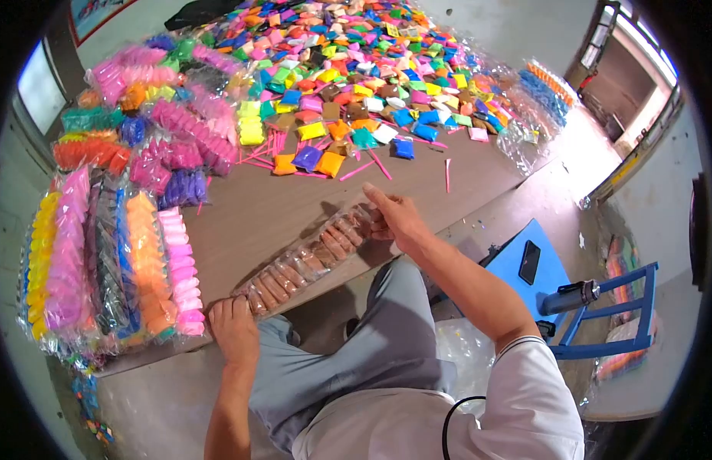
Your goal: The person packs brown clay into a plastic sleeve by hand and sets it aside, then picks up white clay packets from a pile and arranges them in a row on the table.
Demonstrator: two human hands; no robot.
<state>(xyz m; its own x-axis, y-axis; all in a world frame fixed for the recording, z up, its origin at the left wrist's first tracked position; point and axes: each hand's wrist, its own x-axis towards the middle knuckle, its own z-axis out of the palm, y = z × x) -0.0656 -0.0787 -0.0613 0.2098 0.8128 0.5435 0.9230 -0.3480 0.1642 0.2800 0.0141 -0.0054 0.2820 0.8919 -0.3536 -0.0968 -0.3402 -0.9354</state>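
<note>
A long clear plastic bag [301, 267] packed with a row of small brown packets lies slantwise along the front edge of the table. My right hand [396, 220] grips its far right end, with thumb and fingers closed on the plastic. At the near left end, my left hand [234, 328] holds the other end with curled fingers, beside the table edge. Several filled bags stand close to my left hand, among them a pink one [181, 272] and an orange one [149, 264].
A big heap of colourful small packets [356, 57] covers the table's [241, 222] back. Pink sticks [380, 165] lie before it. More bagged packets [195, 134] pile up at left. On the right, a blue chair [534, 230] holds a phone [529, 262] and a bottle [570, 297].
</note>
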